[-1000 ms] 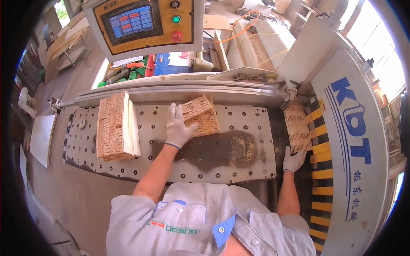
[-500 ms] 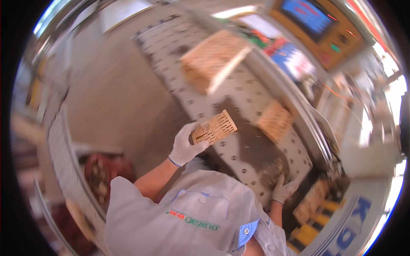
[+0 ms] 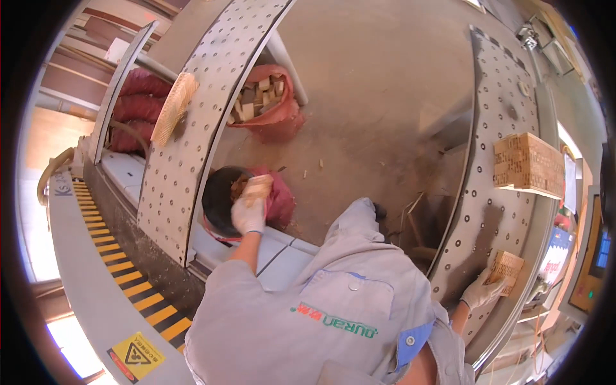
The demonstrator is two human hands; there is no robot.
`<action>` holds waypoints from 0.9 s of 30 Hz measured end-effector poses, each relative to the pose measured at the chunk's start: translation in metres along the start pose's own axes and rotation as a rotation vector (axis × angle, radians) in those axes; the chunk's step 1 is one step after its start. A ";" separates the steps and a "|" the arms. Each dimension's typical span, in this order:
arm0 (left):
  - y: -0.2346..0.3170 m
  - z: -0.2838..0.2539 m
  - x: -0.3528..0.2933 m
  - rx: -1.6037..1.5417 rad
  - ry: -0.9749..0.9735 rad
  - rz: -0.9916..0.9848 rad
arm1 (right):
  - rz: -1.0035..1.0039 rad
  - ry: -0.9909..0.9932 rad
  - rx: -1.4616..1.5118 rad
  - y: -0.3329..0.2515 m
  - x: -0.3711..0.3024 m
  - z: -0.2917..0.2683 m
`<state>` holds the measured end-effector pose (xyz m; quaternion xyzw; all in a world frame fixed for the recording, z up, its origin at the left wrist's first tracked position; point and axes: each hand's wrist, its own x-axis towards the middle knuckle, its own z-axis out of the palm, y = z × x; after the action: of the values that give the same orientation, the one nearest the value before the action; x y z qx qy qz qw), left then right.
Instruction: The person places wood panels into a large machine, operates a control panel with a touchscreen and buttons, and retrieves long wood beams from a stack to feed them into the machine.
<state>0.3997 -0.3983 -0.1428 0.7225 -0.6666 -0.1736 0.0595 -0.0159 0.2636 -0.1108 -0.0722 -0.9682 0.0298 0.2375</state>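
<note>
My left hand [image 3: 248, 213], in a white glove, grips a small pale wood piece [image 3: 258, 188] right over the mouth of a dark bin lined with a red sack [image 3: 218, 208] on the floor. Far to the right, my gloved right hand [image 3: 480, 293] rests on a finger-jointed wood block [image 3: 507, 266] that lies on the perforated metal table [image 3: 500, 96]. A taller stack of similar wood blocks [image 3: 529, 163] stands farther along that table.
A second perforated metal table [image 3: 186, 135] curves past the bin, with a wood board [image 3: 173, 106] on it. An open red sack of wood offcuts [image 3: 266, 102] sits on the concrete floor. A yellow-and-black striped machine edge [image 3: 122, 276] runs at left, an orange control panel [image 3: 593, 256] at right.
The view has swung round from the machine table to the floor behind. My left hand lifted a wood piece off the table and carried it to the bin; my right hand stays at the table.
</note>
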 end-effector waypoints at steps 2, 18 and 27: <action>-0.030 0.014 0.021 0.291 0.105 -0.140 | 0.007 -0.035 0.081 0.001 -0.003 -0.009; 0.484 0.176 -0.233 -0.620 -0.313 1.838 | 0.298 0.141 0.131 -0.020 -0.149 -0.096; 0.460 0.196 -0.447 -0.396 -0.775 2.514 | 0.705 0.254 0.103 -0.031 -0.212 -0.128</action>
<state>-0.1216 0.0225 -0.1029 -0.4972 -0.8137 -0.2875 0.0894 0.2253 0.2029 -0.0914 -0.3921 -0.8439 0.1492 0.3344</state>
